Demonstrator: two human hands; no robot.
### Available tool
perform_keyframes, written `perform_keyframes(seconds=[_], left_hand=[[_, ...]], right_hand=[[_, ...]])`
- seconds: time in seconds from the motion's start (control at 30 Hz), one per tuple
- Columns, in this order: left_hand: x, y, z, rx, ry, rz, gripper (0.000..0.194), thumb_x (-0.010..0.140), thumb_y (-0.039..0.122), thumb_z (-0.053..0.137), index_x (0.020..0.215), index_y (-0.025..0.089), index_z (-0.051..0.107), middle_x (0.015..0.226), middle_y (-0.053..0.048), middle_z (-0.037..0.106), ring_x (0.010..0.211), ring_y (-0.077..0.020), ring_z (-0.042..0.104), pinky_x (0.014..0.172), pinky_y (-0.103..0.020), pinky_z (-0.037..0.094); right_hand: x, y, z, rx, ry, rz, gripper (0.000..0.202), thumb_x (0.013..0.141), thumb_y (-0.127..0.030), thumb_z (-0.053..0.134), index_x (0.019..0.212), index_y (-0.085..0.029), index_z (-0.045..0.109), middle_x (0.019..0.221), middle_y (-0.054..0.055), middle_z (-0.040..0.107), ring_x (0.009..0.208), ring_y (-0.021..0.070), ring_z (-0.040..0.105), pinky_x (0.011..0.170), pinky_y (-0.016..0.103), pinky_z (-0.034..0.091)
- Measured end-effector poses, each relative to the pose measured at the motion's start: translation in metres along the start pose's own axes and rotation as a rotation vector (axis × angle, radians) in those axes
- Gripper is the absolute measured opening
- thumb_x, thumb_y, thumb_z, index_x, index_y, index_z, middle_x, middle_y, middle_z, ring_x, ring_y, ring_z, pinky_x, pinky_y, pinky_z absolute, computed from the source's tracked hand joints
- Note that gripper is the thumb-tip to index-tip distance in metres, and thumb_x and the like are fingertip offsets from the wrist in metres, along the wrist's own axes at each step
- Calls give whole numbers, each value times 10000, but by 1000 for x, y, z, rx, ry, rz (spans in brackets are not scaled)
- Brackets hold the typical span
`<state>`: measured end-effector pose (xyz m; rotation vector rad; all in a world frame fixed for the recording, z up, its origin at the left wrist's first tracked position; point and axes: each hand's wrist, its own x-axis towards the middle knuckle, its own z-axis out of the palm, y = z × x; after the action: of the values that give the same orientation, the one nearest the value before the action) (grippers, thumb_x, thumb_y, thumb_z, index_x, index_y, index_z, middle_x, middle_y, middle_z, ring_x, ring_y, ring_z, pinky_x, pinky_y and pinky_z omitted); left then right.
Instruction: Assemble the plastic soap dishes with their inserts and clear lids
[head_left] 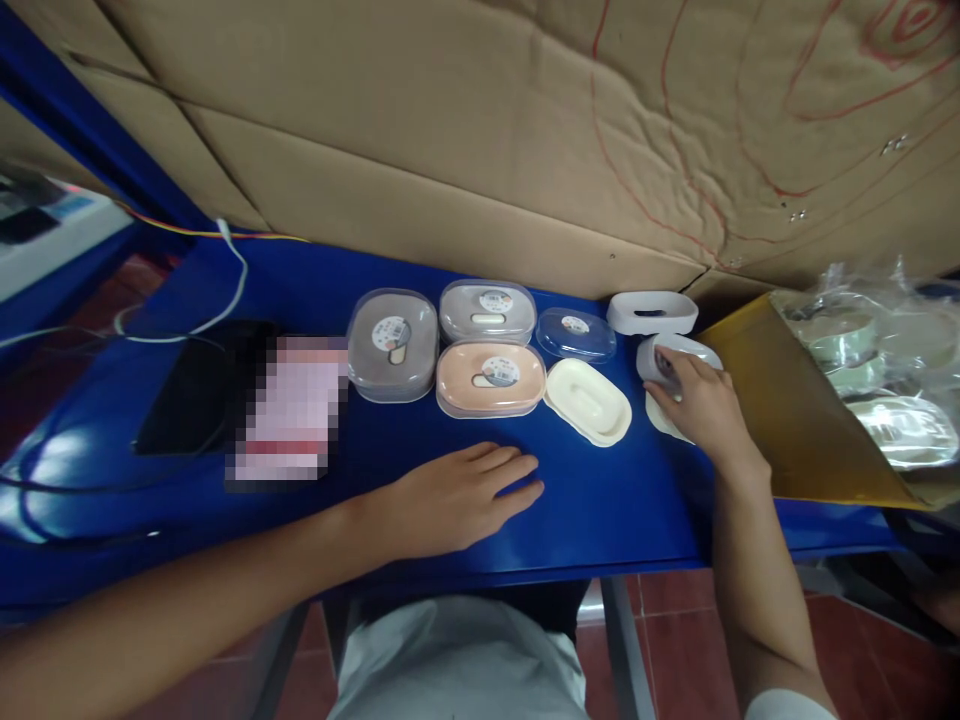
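Observation:
My right hand (701, 405) grips a grey oval soap dish base (694, 345) at its near left side, thumb and fingers bent over its rim. Partly under that hand lies a cream piece (664, 415), mostly hidden. Another grey base (652, 312) with a slot stands just behind. My left hand (469, 495) rests palm down on the blue table, fingers stretched out and holding nothing. Beyond its fingertips are a cream soap dish tray (589, 402), a clear labelled lid (576, 333) and a peach soap box (491, 378) under a clear lid.
Two grey lidded soap boxes (393, 345) stand left of the middle. A cardboard box (772, 410) at the right holds plastic-wrapped green dishes (847, 345). At the left are a dark flat object (187, 400), a pixelated pink item (292, 400) and cables. Cardboard (420, 140) walls the back.

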<state>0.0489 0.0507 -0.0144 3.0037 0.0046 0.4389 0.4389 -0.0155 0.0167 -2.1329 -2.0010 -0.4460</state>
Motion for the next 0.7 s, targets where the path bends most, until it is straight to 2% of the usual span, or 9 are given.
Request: perform_keyframes(seconds=[0.1,0.23,0.3,0.37,0.43,0.5,0.6,0.7], left_hand=[[1,-1,0,-8,3,-6,329,1031,188,638,1355,169,694,1409,-124,705,1204,-274,698,1019,-396,566],[4,-1,-1,-23,19,-26,316,1028,209,662,1341,177,697,1410,-124,698,1222,-276,688,1042,-401,546],[4,-2,-1,-27,14,-33,311,1026,220,674,1334,181,699,1414,-123,696,1217,-275,689,1034,-399,546],[4,-2,0,-30,10,-35,306,1022,230,685,1324,180,703,1409,-124,698,1215,-278,691,1024,-397,552],[4,-2,1,-38,22,-36,304,1019,230,688,1318,174,703,1398,-129,701,1224,-283,693,1026,-403,559],[3,-2,2,-42,48,-44,317,1027,209,667,1340,166,690,1410,-137,693,1246,-291,691,1046,-420,566],[1,-2,0,-29,117,-73,388,1043,156,606,1430,153,629,1465,-165,655,1297,-307,676,1090,-455,570],[2,-3,-2,-40,185,-115,455,1043,144,595,1498,143,565,1514,-202,603,1371,-318,636,1118,-452,570]], right_hand=[[-3,-15,-5,70,-15,-92,457,1087,-474,578,1421,-171,650,1304,169,771,1155,369,738,956,516,529],[-6,-69,-12,215,-10,-219,413,1097,-457,592,1435,-224,630,1357,130,753,1190,311,736,950,455,547],[-8,-93,-10,265,10,-235,437,1098,-438,595,1476,-219,601,1377,142,742,1224,321,725,982,472,559],[-11,-109,-5,261,4,-246,562,1085,-464,612,1569,-193,524,1461,179,693,1284,353,698,1032,519,566],[-13,-117,1,249,-45,-294,659,1077,-455,625,1647,-184,435,1551,193,626,1359,374,655,1081,557,561],[-15,-119,4,257,-87,-344,639,1088,-373,612,1667,-192,413,1570,173,616,1389,359,637,1110,560,563],[-20,-115,-3,312,-123,-415,566,1092,-274,590,1638,-191,466,1548,153,639,1401,337,632,1136,559,562],[-23,-107,-16,487,-204,-534,550,1071,-331,652,1599,-240,528,1521,123,665,1392,308,644,1155,538,558]])
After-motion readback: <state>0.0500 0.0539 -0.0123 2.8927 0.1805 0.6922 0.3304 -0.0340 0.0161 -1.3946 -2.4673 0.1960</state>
